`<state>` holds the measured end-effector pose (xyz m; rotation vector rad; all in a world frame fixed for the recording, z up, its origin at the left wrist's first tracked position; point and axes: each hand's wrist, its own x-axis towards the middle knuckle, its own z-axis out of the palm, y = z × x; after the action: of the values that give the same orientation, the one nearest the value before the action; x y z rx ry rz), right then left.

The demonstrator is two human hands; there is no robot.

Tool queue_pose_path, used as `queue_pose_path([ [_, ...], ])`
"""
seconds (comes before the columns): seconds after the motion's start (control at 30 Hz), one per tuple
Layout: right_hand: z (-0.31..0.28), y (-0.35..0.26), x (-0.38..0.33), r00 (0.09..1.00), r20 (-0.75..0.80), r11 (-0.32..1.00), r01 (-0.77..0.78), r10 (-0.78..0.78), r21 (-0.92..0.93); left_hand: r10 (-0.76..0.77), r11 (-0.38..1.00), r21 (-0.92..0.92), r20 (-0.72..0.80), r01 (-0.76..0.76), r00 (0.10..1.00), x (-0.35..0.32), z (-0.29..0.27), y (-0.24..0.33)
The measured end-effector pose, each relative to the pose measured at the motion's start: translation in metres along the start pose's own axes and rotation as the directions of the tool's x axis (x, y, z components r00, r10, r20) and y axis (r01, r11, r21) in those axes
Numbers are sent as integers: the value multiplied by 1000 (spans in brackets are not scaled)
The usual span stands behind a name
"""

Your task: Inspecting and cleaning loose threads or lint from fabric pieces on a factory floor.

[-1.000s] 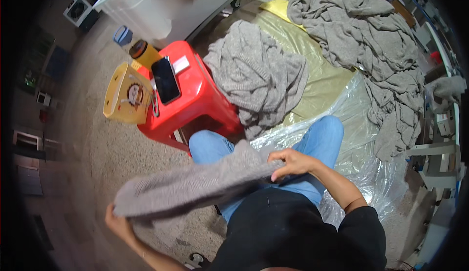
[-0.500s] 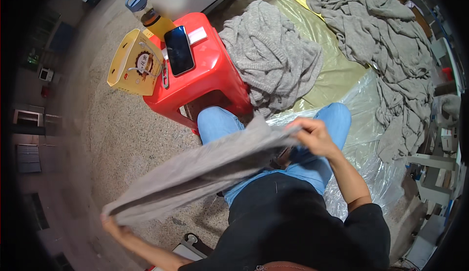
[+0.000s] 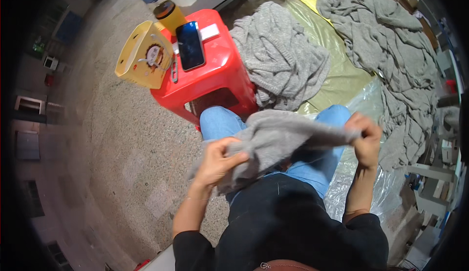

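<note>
Left hand (image 3: 217, 161) and right hand (image 3: 365, 136) are each clamped on the grey knit cloth (image 3: 283, 139); fingertips are buried in its folds. The cloth spans between both grips above the lap, hiding the knees. Beyond stands a red stool (image 3: 220, 73) carrying a phone (image 3: 190, 46).

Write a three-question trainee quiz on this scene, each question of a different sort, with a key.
1. True or false: both the left hand and the right hand grip the grey knitted cloth over the lap.
2. What lies flat on the red plastic stool? A) dark smartphone B) scissors C) folded newspaper
3. Fill in: the heap of grey knitted fabric beside the stool rests on a ____ sheet.

Key: 1 true; 2 A; 3 yellow
</note>
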<state>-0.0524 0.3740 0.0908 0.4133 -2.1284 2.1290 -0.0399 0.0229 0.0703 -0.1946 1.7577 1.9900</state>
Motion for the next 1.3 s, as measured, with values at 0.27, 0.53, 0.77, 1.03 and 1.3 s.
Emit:
queue_pose_path([
  [0.27,89,11,10,856,511,994,-32,80,-101,-4,999,-49,128,11,992,19,42,-12],
  [0.53,128,45,7,798,602,984,98,13,-152,256,967,88,-304,-241,918,7,38,-38],
  [0.77,129,41,8,810,585,993,31,40,-111,30,943,-317,-223,-102,974,-4,17,-36],
  [1.03,128,40,10,818,573,989,36,53,-142,-62,959,-282,-145,19,988,-6,15,-36],
  [1.3,154,53,-12,819,568,923,275,-80,-268,265,956,36,-532,-291,804,35,36,-80],
])
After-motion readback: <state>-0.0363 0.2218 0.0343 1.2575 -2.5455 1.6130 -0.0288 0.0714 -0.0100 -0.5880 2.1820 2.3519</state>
